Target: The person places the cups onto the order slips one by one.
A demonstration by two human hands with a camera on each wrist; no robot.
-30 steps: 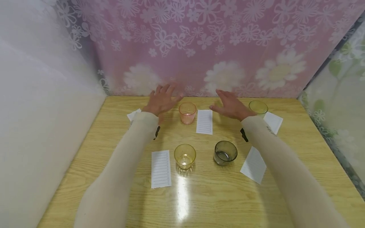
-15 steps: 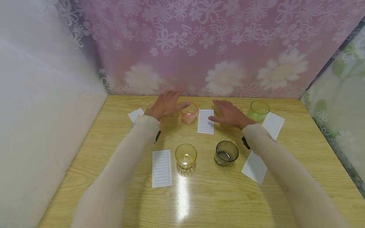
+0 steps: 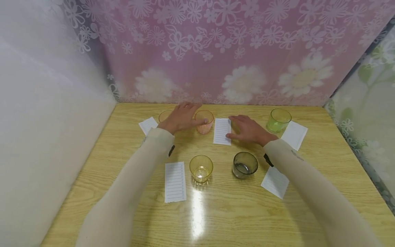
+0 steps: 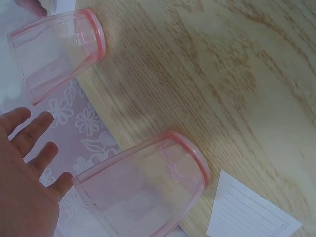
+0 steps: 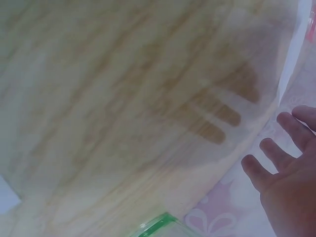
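Note:
In the head view my left hand (image 3: 182, 119) is stretched out near the back of the table, fingers spread. Its thumb overlaps a clear pink cup (image 3: 205, 129); whether they touch I cannot tell. Partly hidden behind that hand is another cup (image 3: 165, 115). The left wrist view has two pink cups, one close (image 4: 143, 192) beside the fingertips and one farther off (image 4: 57, 54). My right hand (image 3: 249, 130) hovers with extended fingers by the right edge of a lined paper slip (image 3: 221, 132). Its shadow falls on the wood in the right wrist view, and it holds nothing.
A yellow glass cup (image 3: 201, 168) and a dark grey one (image 3: 244, 165) stand in the middle of the wooden table (image 3: 234, 216). A green cup (image 3: 278, 120) is at back right. More paper slips lie at left (image 3: 175, 182) and right (image 3: 275, 182). A floral curtain (image 3: 216, 51) closes the back.
Both hands have come down and slightly nearer to me, the left one also drifting right towards the pink cup. The green cup and the left rear cup are now less covered.

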